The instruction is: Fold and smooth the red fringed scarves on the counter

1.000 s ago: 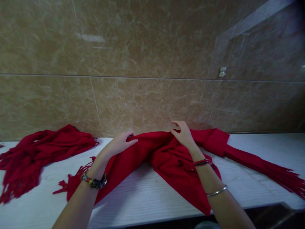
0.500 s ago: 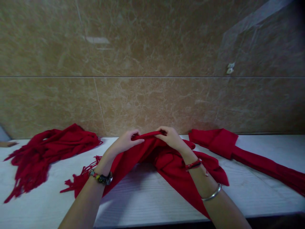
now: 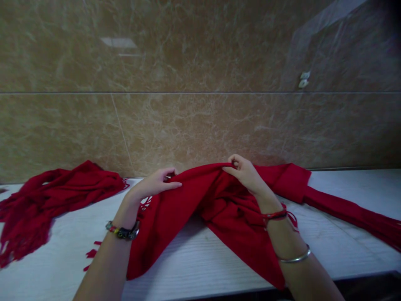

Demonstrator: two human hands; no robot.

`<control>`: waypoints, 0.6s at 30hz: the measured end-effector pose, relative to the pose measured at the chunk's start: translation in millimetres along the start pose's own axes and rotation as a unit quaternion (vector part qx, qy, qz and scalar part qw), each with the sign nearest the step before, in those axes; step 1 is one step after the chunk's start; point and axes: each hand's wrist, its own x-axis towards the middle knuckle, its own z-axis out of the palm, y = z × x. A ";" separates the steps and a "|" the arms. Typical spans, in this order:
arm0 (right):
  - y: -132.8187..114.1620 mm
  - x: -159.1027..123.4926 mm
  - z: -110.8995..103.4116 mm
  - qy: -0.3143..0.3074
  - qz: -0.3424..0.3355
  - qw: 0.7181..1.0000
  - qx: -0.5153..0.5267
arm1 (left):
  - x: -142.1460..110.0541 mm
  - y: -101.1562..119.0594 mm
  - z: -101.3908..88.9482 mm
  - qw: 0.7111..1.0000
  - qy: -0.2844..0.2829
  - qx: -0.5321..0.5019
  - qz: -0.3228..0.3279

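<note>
A red fringed scarf [image 3: 184,200] is lifted between my two hands, its upper edge raised and its lower folds hanging down to the white table. My left hand [image 3: 156,183] grips the edge on the left, thumb in front and fingers behind the cloth. On the right, my right hand [image 3: 246,173] pinches the same edge between thumb and fingers. The cloth bunches in loose folds below the right hand. Part of the fringe shows beside my left forearm; the rest is hidden behind my arms.
A second red scarf [image 3: 59,194] lies crumpled at the left of the white table [image 3: 338,234]. To the right, a folded red scarf [image 3: 291,182] has a long narrow tail. A brown marbled tile wall [image 3: 188,125] rises behind, and the table's front edge runs below.
My hands have moved apart along the scarf's edge, the right one going right and slightly up. More of the cloth is spread between them. The view has shifted slightly.
</note>
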 end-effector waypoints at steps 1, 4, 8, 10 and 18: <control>1.1 0.8 -3.6 0.010 -0.006 1.000 -0.016 | -3.8 -2.4 -0.7 1.000 -0.012 0.017 -0.006; 8.6 3.2 -15.8 0.065 -0.022 0.995 -0.075 | -14.6 -12.7 -4.6 0.996 -0.040 0.070 -0.030; 17.2 2.2 -28.4 0.080 -0.009 0.979 -0.187 | -20.9 -20.3 -10.9 0.991 -0.006 0.122 -0.046; 14.0 -1.9 -26.5 0.017 -0.037 0.974 -0.224 | -20.0 -16.5 -10.8 0.988 0.026 0.148 -0.044; -22.3 -24.3 36.9 -0.210 -0.154 0.949 -0.179 | -9.1 32.8 15.6 0.975 -0.007 0.208 0.081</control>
